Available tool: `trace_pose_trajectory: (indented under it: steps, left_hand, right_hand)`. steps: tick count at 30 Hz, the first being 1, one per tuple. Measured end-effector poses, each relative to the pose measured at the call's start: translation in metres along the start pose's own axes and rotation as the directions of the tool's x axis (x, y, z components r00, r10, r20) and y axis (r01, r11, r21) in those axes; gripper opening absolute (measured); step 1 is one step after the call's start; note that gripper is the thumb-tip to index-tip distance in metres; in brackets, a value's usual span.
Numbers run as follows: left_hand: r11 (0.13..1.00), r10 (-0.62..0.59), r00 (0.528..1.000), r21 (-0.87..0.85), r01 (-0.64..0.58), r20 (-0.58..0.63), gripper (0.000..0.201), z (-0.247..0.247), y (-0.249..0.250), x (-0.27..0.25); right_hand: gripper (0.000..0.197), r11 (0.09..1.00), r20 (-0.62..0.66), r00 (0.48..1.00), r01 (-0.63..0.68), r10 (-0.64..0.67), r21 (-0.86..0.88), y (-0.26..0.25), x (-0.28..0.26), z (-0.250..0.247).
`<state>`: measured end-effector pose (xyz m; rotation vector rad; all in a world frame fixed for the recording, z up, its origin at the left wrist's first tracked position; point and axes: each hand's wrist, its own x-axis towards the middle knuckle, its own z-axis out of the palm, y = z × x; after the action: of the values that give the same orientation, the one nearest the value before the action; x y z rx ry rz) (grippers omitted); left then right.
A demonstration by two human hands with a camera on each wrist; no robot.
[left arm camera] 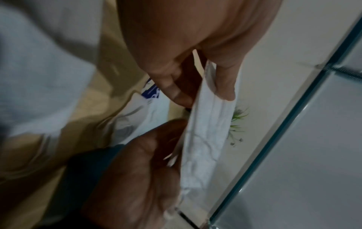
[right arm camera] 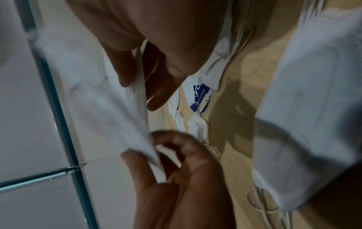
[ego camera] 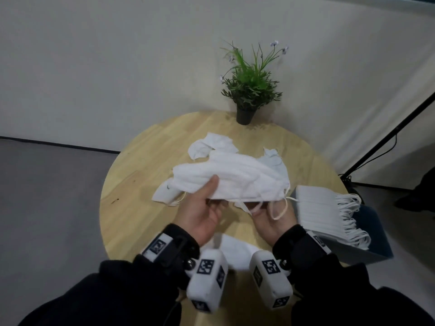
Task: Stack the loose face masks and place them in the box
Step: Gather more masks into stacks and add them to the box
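Observation:
Both hands hold a thin stack of white face masks (ego camera: 233, 177) level above the round wooden table (ego camera: 131, 203). My left hand (ego camera: 211, 198) pinches its left part, thumb on top and fingers underneath. At the right end, my right hand (ego camera: 266, 212) grips from below, ear loops dangling over its fingers. The left wrist view shows the stack (left arm camera: 207, 131) edge-on between thumb and fingers. Seen from the right wrist, my right hand (right arm camera: 141, 86) pinches the masks (right arm camera: 98, 108) and a loop. A dark blue box (ego camera: 367, 231) at the table's right edge holds a neat pile of masks (ego camera: 322, 208).
Loose masks lie on the table behind the held stack (ego camera: 211, 147), at its right (ego camera: 273, 158), under its left end (ego camera: 164, 191) and near my wrists (ego camera: 235, 248). A potted plant (ego camera: 249, 90) stands at the far edge. A black stand leg (ego camera: 388, 137) slants at the right.

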<state>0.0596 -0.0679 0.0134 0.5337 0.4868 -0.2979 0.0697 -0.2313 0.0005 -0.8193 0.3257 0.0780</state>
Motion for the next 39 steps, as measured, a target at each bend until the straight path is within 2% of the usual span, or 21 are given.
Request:
trace_pose_trajectory:
  steps: [3, 7, 11, 13, 18, 21, 23, 25, 27, 29, 32, 35, 39]
  left_hand:
    - [1.000, 0.022, 1.000, 0.006, -0.022, -0.022, 0.057, -0.002, -0.012, 0.003]
    - [0.994, 0.094, 0.994, -0.054, -0.091, 0.047, 0.061, -0.005, 0.006, 0.012]
    - [0.981, 0.191, 0.981, 0.030, -0.190, -0.019, 0.043, -0.003, 0.028, 0.013]
    - [0.964, 0.254, 0.966, 0.100, -0.248, -0.054, 0.042, -0.005, 0.041, 0.014]
    - [0.922, 0.363, 0.930, 0.162, -0.351, -0.056, 0.035, -0.012, 0.068, 0.015]
    - [0.888, 0.404, 0.915, 0.242, -0.392, 0.000, 0.044, -0.011, 0.074, 0.011]
    - [0.872, 0.398, 0.916, 0.291, -0.395, 0.049, 0.040, -0.009, 0.074, 0.009]
    - [0.854, 0.396, 0.915, 0.334, -0.399, 0.082, 0.031, -0.007, 0.070, 0.006]
    - [0.832, 0.394, 0.912, 0.377, -0.406, 0.112, 0.023, -0.005, 0.066, 0.003]
    - [0.809, 0.403, 0.906, 0.412, -0.419, 0.130, 0.017, -0.003, 0.062, 0.001]
    - [0.790, 0.406, 0.903, 0.442, -0.426, 0.145, 0.012, 0.001, 0.059, -0.001]
    - [0.799, 0.426, 0.901, 0.431, -0.420, 0.089, 0.006, -0.001, 0.062, -0.001]
    - [0.772, 0.500, 0.865, 0.430, -0.468, 0.043, 0.010, -0.004, 0.070, 0.000]
  right_hand:
    - [0.040, 0.998, 0.081, 0.996, 0.029, -0.024, -0.053, 0.007, -0.007, 0.001]
    - [0.024, 0.984, 0.090, 0.996, 0.026, -0.010, -0.174, 0.012, -0.011, 0.004]
    - [0.020, 0.983, 0.004, 1.000, -0.012, 0.012, -0.182, 0.006, -0.011, 0.006]
    - [0.018, 0.992, -0.031, 1.000, -0.005, 0.001, -0.130, -0.004, -0.009, 0.005]
    - [0.032, 0.996, -0.157, 0.984, -0.089, 0.086, -0.012, -0.022, -0.007, 0.000]
    - [0.032, 0.973, -0.144, 0.988, -0.094, 0.063, -0.213, -0.019, -0.008, 0.004]
    - [0.047, 0.919, -0.101, 0.994, -0.070, 0.033, -0.389, -0.012, -0.008, 0.006]
    - [0.060, 0.875, -0.014, 0.998, -0.055, 0.054, -0.482, -0.007, -0.009, 0.008]
    - [0.053, 0.838, 0.066, 0.993, -0.049, 0.101, -0.543, -0.003, -0.012, 0.011]
    - [0.045, 0.830, 0.088, 0.988, -0.055, 0.124, -0.555, 0.000, -0.015, 0.014]
    - [0.042, 0.892, 0.111, 0.989, -0.038, 0.099, -0.450, 0.006, -0.016, 0.016]
    - [0.016, 0.913, 0.074, 0.994, -0.044, 0.081, -0.406, 0.007, -0.012, 0.012]
    - [0.019, 0.911, -0.007, 0.990, -0.134, 0.143, -0.390, 0.005, -0.008, 0.007]
